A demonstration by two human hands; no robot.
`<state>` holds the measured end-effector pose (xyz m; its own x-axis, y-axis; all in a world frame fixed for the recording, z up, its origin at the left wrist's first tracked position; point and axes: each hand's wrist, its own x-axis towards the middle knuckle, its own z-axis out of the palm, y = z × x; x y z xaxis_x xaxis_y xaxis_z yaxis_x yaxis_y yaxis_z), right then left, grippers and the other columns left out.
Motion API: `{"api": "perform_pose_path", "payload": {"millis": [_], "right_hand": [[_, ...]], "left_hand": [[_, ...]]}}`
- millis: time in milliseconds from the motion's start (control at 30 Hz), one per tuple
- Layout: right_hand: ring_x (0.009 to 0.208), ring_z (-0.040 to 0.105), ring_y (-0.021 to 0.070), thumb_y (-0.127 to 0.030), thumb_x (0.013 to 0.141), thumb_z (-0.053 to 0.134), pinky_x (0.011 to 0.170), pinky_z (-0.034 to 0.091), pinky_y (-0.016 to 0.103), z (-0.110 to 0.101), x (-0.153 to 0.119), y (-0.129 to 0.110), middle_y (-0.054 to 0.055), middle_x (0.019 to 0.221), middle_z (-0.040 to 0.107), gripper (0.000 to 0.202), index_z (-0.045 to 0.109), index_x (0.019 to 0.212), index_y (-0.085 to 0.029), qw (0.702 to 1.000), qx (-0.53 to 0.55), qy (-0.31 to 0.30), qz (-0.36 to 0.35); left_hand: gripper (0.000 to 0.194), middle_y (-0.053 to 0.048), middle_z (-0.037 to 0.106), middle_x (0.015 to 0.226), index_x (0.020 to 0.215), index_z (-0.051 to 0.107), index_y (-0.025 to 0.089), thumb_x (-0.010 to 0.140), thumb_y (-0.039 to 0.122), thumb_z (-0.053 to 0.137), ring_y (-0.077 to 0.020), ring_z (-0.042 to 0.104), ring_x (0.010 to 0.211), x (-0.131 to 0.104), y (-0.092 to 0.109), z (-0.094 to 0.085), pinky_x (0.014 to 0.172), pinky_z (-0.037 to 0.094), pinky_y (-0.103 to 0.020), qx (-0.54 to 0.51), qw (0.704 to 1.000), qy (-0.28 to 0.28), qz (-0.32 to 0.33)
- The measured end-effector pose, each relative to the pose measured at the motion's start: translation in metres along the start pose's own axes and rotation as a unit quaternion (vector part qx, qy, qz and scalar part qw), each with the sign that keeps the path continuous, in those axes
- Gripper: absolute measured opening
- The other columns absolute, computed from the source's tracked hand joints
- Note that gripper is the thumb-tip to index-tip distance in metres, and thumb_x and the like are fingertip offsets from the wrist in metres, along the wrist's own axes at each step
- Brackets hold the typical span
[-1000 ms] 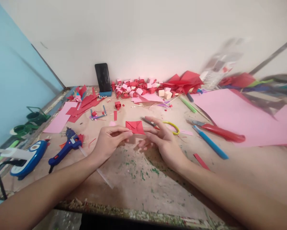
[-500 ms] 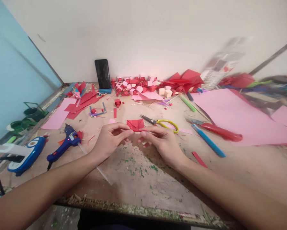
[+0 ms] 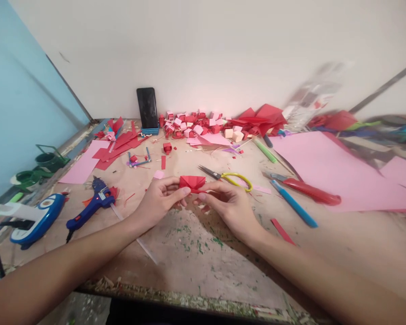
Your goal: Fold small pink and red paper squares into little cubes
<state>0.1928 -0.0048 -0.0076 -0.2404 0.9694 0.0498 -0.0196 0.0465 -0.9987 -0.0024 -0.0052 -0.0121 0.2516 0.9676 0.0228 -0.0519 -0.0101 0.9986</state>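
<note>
A small creased piece of red paper (image 3: pixel 192 181) is held up between both hands, above the middle of the table. My left hand (image 3: pixel 165 198) pinches its left side, thumb on the near edge. On the right side, my right hand (image 3: pixel 225 202) grips the lower edge between thumb and fingers. Just beyond my right hand lie scissors (image 3: pixel 235 179) with yellow handles, their blades pointing left. A small pink paper piece (image 3: pixel 158 174) rests beyond my left hand. The fingertips under the red paper are partly hidden.
A blue glue gun (image 3: pixel 93 204) lies at the left. Paper cubes (image 3: pixel 192 125) are heaped by the wall, beside a propped phone (image 3: pixel 147 108). At the right are a red cutter (image 3: pixel 313 191), a blue pen (image 3: pixel 294 203) and pink sheets (image 3: pixel 331 171).
The red paper is tilted up more, showing a taller face, and its near edge sits slightly lower. Both hands have stayed on it with small finger shifts. The whole view has shifted slightly.
</note>
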Motion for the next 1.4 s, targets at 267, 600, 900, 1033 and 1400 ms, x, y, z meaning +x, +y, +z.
{"api": "perform_pose_path", "payload": {"millis": [267,600,900,1033,1400], "right_hand": [[0.074,0.072,0.0176,-0.033,0.074,0.087,0.063,0.059,0.029,0.001,0.003,0.002,0.002,0.091,0.077,0.043,0.063,0.108,-0.024,0.995,0.09,-0.026,0.025],[0.063,0.065,0.0168,-0.042,0.084,0.078,0.059,0.053,0.029,0.0,0.002,0.003,0.005,0.071,0.075,0.025,0.081,0.079,-0.018,0.999,-0.053,-0.013,-0.006],[0.061,0.061,0.0161,-0.037,0.085,0.076,0.058,0.048,0.029,0.0,0.002,0.004,0.004,0.072,0.075,0.019,0.08,0.079,-0.019,0.995,-0.096,-0.036,-0.013],[0.066,0.062,0.018,-0.036,0.087,0.074,0.061,0.047,0.03,-0.001,0.001,0.006,0.003,0.075,0.074,0.019,0.082,0.087,-0.019,0.989,-0.119,-0.087,-0.013],[0.066,0.063,0.0171,-0.032,0.086,0.077,0.062,0.05,0.029,0.002,-0.002,0.002,0.003,0.078,0.076,0.016,0.085,0.098,-0.024,0.991,-0.101,-0.081,-0.039]], "left_hand": [[0.02,-0.004,0.076,0.081,0.094,0.078,0.018,0.087,0.036,0.072,-0.0161,0.071,0.07,-0.004,0.004,0.002,0.067,0.058,-0.025,0.072,0.996,0.04,0.034],[0.021,-0.005,0.077,0.083,0.093,0.078,0.017,0.093,0.034,0.066,-0.0179,0.072,0.075,-0.007,0.005,0.002,0.074,0.059,-0.028,0.118,0.992,0.005,0.045],[0.021,-0.004,0.078,0.093,0.099,0.078,0.02,0.095,0.034,0.062,-0.018,0.073,0.083,-0.011,0.004,0.0,0.077,0.058,-0.027,0.176,0.978,0.046,0.098],[0.016,-0.005,0.079,0.097,0.099,0.078,0.02,0.089,0.03,0.072,-0.019,0.072,0.088,-0.011,0.009,0.0,0.081,0.057,-0.028,0.211,0.965,0.052,0.144],[0.014,-0.004,0.076,0.085,0.084,0.079,0.019,0.091,0.029,0.072,-0.0167,0.067,0.08,-0.011,0.01,-0.001,0.075,0.051,-0.028,0.221,0.961,0.003,0.164]]}}
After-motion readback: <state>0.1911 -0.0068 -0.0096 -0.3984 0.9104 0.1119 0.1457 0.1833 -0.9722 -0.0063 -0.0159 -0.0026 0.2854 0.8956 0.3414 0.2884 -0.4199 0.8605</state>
